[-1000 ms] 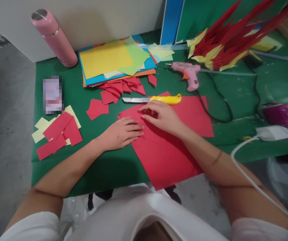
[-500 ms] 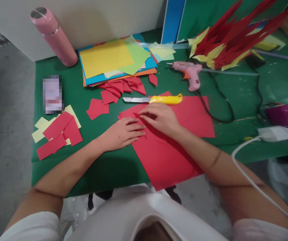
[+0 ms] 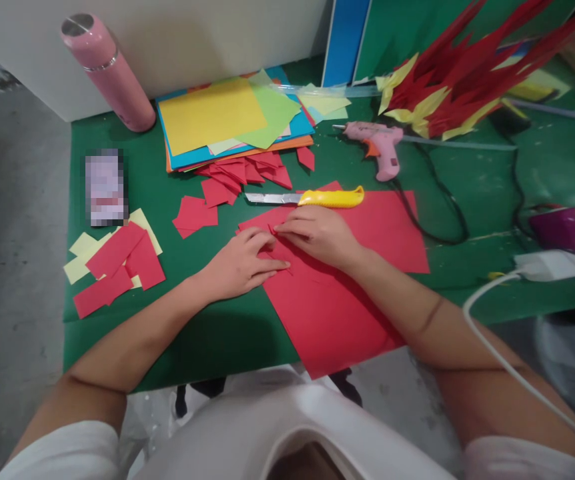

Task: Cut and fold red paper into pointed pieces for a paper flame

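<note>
Red and yellow strips [image 3: 122,257] lie on the counter [image 3: 207,347] at far left. The left hand [image 3: 232,267] rests at the edge of the red sheets [image 3: 337,327]; I cannot tell whether its grip holds anything. Near its fingers, a small red piece [image 3: 271,229] is pinched in the right hand's [image 3: 325,237] grip, just below the cutter [image 3: 331,197].

Green table [image 3: 212,350] against pale upright panel [image 3: 247,33]; grey floor [image 3: 17,240] at left.
</note>
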Motion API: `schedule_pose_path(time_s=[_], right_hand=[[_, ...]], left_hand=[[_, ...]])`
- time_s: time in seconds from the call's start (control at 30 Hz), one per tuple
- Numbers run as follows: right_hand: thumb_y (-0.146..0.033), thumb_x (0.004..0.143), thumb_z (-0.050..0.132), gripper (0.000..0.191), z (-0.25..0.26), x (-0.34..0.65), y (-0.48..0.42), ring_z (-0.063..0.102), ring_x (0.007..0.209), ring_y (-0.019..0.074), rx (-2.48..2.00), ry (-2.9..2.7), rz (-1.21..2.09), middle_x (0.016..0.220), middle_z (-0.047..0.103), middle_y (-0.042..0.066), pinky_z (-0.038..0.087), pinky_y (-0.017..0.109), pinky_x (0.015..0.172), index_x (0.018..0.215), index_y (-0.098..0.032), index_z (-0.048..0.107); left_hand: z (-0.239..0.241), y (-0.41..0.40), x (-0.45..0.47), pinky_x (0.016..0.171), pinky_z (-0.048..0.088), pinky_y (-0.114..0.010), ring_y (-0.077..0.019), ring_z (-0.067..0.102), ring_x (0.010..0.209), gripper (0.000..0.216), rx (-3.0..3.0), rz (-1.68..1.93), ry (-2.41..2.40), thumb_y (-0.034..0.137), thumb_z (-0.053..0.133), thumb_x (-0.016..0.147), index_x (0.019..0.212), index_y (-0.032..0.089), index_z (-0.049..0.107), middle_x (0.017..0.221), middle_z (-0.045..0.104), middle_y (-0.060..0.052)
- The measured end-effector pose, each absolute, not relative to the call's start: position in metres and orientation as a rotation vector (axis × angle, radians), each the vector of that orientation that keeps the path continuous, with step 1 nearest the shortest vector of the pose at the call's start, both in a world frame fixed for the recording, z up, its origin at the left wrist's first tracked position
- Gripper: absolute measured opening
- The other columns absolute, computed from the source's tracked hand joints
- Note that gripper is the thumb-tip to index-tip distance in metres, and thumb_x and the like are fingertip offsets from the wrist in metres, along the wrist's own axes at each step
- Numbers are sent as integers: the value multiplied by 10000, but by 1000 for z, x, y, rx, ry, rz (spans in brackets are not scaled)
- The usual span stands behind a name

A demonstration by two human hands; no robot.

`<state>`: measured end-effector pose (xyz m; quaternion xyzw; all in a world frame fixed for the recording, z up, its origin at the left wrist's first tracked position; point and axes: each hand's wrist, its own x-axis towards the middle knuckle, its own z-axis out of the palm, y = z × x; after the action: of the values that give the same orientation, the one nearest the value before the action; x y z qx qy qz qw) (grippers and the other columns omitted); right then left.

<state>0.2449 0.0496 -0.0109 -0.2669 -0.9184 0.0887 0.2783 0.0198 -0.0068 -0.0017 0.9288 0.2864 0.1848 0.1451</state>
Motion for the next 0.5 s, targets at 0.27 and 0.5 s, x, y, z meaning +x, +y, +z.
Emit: schedule_pose_path(time_s=[0.27, 0.5], right_hand=[[-236, 1012, 451, 309, -13, 247, 55, 632, 725, 183, -652, -2494, 250, 800, 721, 70, 466, 311, 638, 902, -192, 736], [-240, 1012, 457, 300, -16, 250, 60, 628, 725, 184, -612, -2521, 266, 814, 724, 74, 464, 313, 632, 925, -181, 737]], left_hand=[[-3, -10, 20, 1071, 452, -488, -298, 429, 1315, 304, 2621, 605, 833, 282, 482, 996, 1151, 279, 743, 1187, 510, -116], [-1, -11, 21, 1003, 476, -471, -258, 506, 1150, 301, 2616, 558, 890, 294, 492, 992, 1173, 305, 733, 1098, 538, -100]])
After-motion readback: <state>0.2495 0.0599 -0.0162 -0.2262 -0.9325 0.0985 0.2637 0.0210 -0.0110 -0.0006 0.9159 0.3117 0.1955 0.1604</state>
